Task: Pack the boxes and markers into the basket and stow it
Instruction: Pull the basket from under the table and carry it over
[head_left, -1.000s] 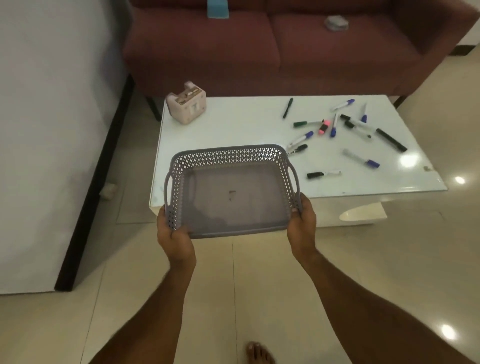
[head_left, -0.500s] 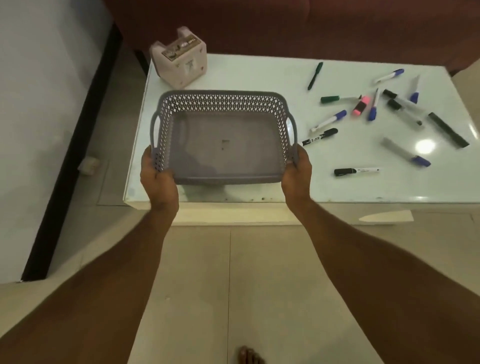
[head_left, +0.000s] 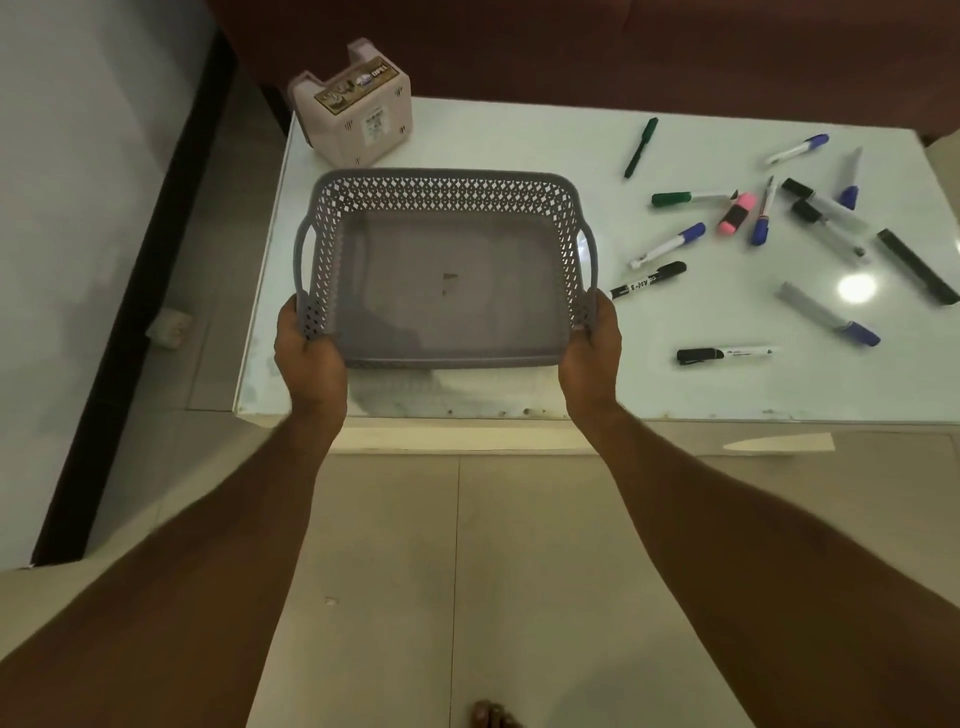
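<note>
Grey perforated basket (head_left: 447, 270), empty, held over the near-left part of the white table (head_left: 519, 135); whether its base touches the tabletop cannot be told. Left hand (head_left: 310, 358) clenched around the basket's near-left corner, right hand (head_left: 591, 358) clenched around its near-right corner, thumbs on the rim.

One pale pink box (head_left: 356, 106) stands on the table just beyond the basket's far-left corner, apart from it, label side up.

Markers lie scattered on the table to the right of the basket, none inside it. Count: about twelve, edges of some blurred.
- black-capped marker (head_left: 649, 280), nearest the basket's right handle, just beside it
- blue-capped marker (head_left: 670, 245), just beyond that one
- black marker (head_left: 724, 354), off the basket's near-right corner
- green pen (head_left: 641, 147) and green-capped marker (head_left: 691, 198), farther back
- pink highlighter (head_left: 735, 213)
- remaining blue, black and grey ones clustered well to the right

Dark red sofa (head_left: 571, 47) behind the table. One bare foot (head_left: 491, 716) on the tiled floor (head_left: 519, 571), well short of the basket.
</note>
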